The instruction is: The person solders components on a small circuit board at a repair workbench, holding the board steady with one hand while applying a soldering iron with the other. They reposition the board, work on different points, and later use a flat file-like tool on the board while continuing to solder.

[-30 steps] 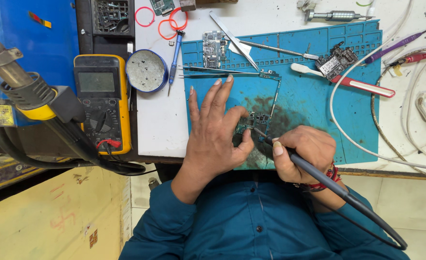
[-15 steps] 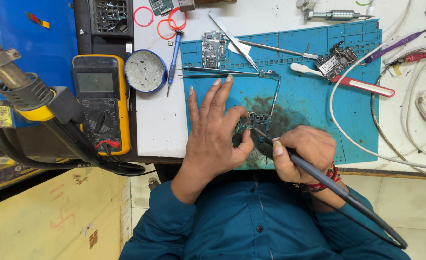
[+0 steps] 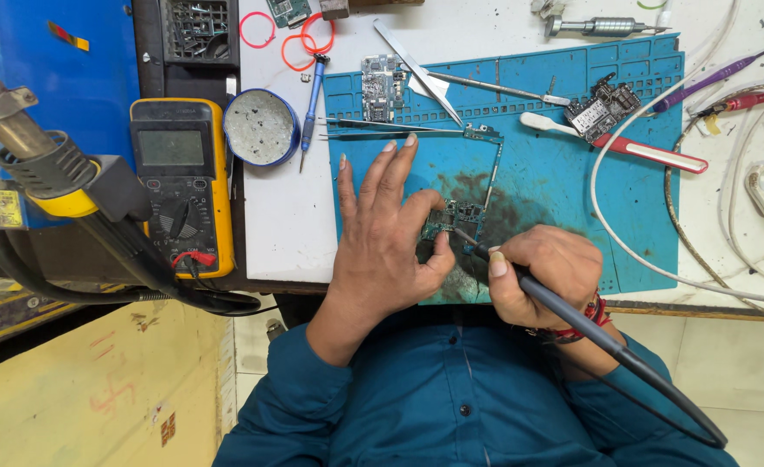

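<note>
My left hand (image 3: 384,232) lies flat on the blue work mat (image 3: 572,186), fingers spread, its thumb and forefinger pressing down a small green circuit board (image 3: 456,214). My right hand (image 3: 544,275) grips a dark soldering iron (image 3: 589,333) like a pen; the iron's tip touches the board just right of my left thumb. The iron's black cable runs back past my right wrist, which wears a red thread band.
A yellow multimeter (image 3: 181,183) and a round tin (image 3: 261,127) sit left of the mat. A hot-air gun (image 3: 49,164) hangs at far left. Tweezers (image 3: 417,60), a blue screwdriver (image 3: 311,102), other circuit boards (image 3: 602,106), a white-and-red brush (image 3: 615,144) and white cables (image 3: 650,259) lie around.
</note>
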